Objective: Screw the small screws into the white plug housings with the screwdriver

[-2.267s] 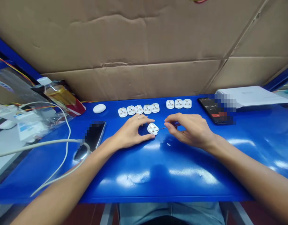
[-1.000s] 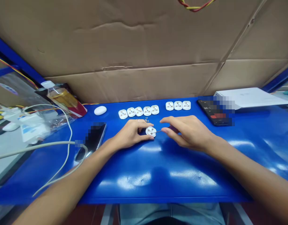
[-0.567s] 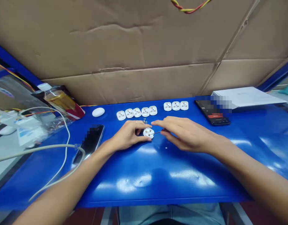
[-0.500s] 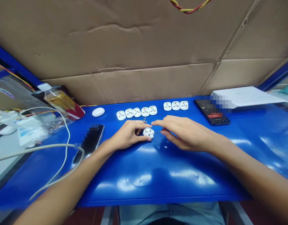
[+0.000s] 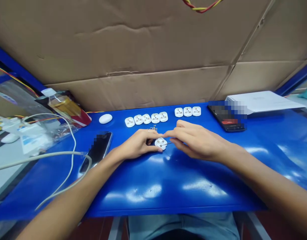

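Two bare hands work over a blue table, between its middle and its far edge. The left hand pinches a white socket piece between thumb and forefinger, the piece lying face up on the table. The right hand, its fingers drawn close, grips a thin metal tool whose tip reaches into the piece; the handle is mostly hidden by the fingers. The right forefinger points past the tool and appears to touch the left fingertip, where a clear gap showed 2.3 seconds earlier. Small screws, mostly hidden by the left hand then, now lie in view just beyond it. Along the far edge, five similar pieces sit left of three others, their order unchanged. Toward the far right corner, a dark phone rests beside a white box.
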Motion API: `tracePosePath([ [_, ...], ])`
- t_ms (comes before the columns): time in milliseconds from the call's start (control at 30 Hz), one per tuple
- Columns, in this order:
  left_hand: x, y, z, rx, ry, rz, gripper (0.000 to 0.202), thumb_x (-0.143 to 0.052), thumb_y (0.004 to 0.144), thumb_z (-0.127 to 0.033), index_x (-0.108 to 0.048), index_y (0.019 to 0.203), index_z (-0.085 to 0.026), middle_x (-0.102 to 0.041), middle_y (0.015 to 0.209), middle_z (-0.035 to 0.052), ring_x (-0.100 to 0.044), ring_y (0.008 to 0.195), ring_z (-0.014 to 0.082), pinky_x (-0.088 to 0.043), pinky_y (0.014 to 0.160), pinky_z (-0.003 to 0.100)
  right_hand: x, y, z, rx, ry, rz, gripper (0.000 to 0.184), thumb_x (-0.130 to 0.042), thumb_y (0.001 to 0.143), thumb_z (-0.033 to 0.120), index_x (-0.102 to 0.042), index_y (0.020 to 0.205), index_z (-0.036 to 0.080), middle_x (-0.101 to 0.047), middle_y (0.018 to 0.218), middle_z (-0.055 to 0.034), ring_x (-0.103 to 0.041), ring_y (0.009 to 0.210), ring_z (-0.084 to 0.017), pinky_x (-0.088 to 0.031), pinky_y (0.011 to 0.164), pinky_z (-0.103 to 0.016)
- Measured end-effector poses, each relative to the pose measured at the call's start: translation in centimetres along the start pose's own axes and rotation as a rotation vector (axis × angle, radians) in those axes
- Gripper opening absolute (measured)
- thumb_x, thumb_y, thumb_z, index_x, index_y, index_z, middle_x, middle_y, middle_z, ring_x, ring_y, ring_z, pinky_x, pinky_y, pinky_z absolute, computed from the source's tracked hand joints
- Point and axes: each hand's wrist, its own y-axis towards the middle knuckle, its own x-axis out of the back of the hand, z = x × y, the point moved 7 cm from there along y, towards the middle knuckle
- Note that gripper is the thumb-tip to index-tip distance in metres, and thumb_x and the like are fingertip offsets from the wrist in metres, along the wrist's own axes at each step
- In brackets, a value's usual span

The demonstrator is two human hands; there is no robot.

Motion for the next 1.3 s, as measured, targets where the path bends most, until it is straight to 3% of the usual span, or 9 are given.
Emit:
tracePosePath([
  [233, -0.1, 0.0, 0.3, 0.057, -0.02, 0.038, 0.033, -0.075, 0.094, -0.044, -0.077, 0.116, -0.021, -0.07, 0.096, 0.0026, -0.059, 0.086, 0.018, -0.046, 0.083, 0.029, 0.0, 0.3, 1.1, 0.101, 0.01, 0.096, 0.035, -0.032, 0.111, 0.018, -0.068, 0.111, 0.018, -0.063, 0.078, -0.0021, -0.046, 0.073, -0.019, -0.041, 0.062, -0.03],
  [300, -0.1, 0.0, 0.2, 0.06, -0.026, 0.041, 0.032, -0.074, 0.095, -0.043, -0.077, 0.116, -0.02, -0.071, 0.098, 0.0033, -0.06, 0.089, 0.0188, -0.045, 0.086, 0.03, 0.1, 0.2, 1.2, 0.144, -0.003, 0.069, 0.035, -0.033, 0.11, 0.016, -0.067, 0.113, 0.017, -0.063, 0.079, -0.0028, -0.046, 0.075, -0.019, -0.042, 0.064, -0.03],
  [400, 0.0, 0.1, 0.2, 0.069, -0.019, 0.002, 0.033, -0.073, 0.095, -0.044, -0.075, 0.118, -0.019, -0.07, 0.095, 0.0027, -0.054, 0.078, 0.0158, -0.043, 0.075, 0.027, 0.3, -0.1, 1.1, 0.197, -0.017, -0.016, 0.029, -0.041, 0.108, 0.015, -0.062, 0.127, 0.011, -0.067, 0.088, -0.0071, -0.052, 0.081, -0.02, -0.046, 0.071, -0.032],
  [567, -0.1, 0.1, 0.3, 0.086, 0.012, -0.032, 0.034, -0.072, 0.096, -0.047, -0.075, 0.116, -0.019, -0.066, 0.088, 0.0015, -0.053, 0.075, 0.0154, -0.041, 0.072, 0.026, -0.4, -0.4, -0.9, -0.09, -0.127, 0.019, 0.039, -0.041, 0.111, 0.04, -0.068, 0.121, 0.013, -0.07, 0.08, -0.0074, -0.062, 0.07, -0.021, -0.045, 0.062, -0.032],
  [767, -0.1, 0.1, 0.5, 0.1, 0.031, -0.036, 0.038, -0.071, 0.095, -0.05, -0.075, 0.116, -0.019, -0.068, 0.089, 0.0023, -0.053, 0.073, 0.0154, -0.041, 0.069, 0.026, -0.5, -0.4, 0.0, -0.004, -0.057, 0.044, 0.029, -0.043, 0.107, 0.023, -0.068, 0.122, 0.016, -0.071, 0.09, -0.0088, -0.062, 0.076, -0.021, -0.049, 0.067, -0.032],
  [933, 0.4, 0.0, 0.9, 0.101, 0.042, -0.044, 0.044, -0.072, 0.095, -0.047, -0.072, 0.13, -0.02, -0.07, 0.097, 0.0033, -0.06, 0.082, 0.0179, -0.045, 0.079, 0.029, -0.4, -0.5, 0.7, 0.173, -0.06, 0.087, 0.037, -0.036, 0.104, 0.006, -0.063, 0.128, 0.013, -0.071, 0.088, -0.0049, -0.058, 0.075, -0.019, -0.053, 0.097, -0.044],
  [1067, 0.6, -0.1, 1.1, 0.081, 0.069, -0.03, 0.045, -0.07, 0.097, -0.046, -0.069, 0.133, -0.019, -0.07, 0.102, 0.0043, -0.063, 0.088, 0.0191, -0.046, 0.082, 0.03, -0.4, -0.6, 0.7, 0.212, -0.104, 0.128, 0.041, -0.037, 0.101, 0.002, -0.062, 0.13, 0.015, -0.07, 0.087, -0.0059, -0.056, 0.076, -0.02, -0.052, 0.079, -0.036],
  [1200, 0.3, -0.2, 0.6, 0.061, 0.119, -0.014, 0.04, -0.067, 0.099, -0.046, -0.069, 0.129, -0.019, -0.068, 0.1, 0.0045, -0.061, 0.085, 0.019, -0.045, 0.08, 0.03, -0.3, -0.3, 0.3, 0.046, -0.104, 0.098, 0.03, -0.041, 0.109, 0.024, -0.062, 0.128, 0.015, -0.071, 0.094, -0.0087, -0.061, 0.08, -0.022, -0.049, 0.07, -0.034],
  [1300, -0.2, -0.1, 0.1, 0.042, 0.126, 0.009, 0.033, -0.067, 0.1, -0.043, -0.072, 0.121, -0.019, -0.069, 0.103, 0.0059, -0.063, 0.091, 0.0209, -0.046, 0.083, 0.03, -0.3, -0.2, -0.4, -0.131, -0.107, 0.037, 0.036, -0.04, 0.111, 0.038, -0.065, 0.123, 0.014, -0.071, 0.089, -0.009, -0.063, 0.076, -0.022, -0.047, 0.067, -0.033],
])
